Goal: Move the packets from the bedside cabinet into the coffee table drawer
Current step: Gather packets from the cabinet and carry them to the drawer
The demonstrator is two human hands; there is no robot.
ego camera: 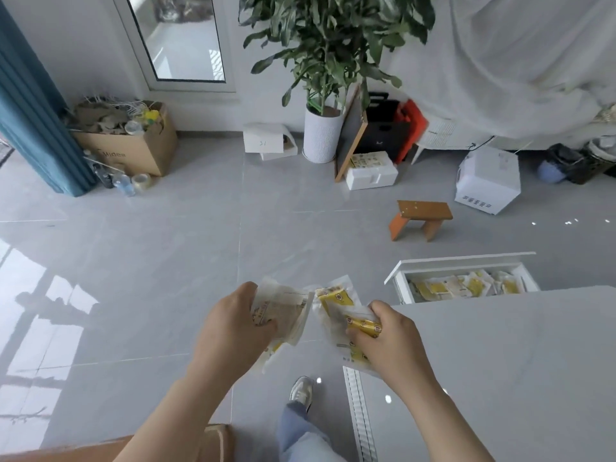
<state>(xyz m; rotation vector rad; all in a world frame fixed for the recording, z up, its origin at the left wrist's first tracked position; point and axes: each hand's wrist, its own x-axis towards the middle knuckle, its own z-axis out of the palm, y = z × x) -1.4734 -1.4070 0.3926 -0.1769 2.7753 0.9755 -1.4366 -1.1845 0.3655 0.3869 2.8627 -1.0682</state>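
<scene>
Packets point(335, 303) are gripped in both hands, left hand point(233, 331) and right hand point(390, 341); the open drawer point(466, 261) lies far right, nearer the right hand.

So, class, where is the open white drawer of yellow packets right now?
In the head view, the open white drawer sits right of centre, beyond the far edge of the grey tabletop, nearer than the small wooden stool.
</scene>
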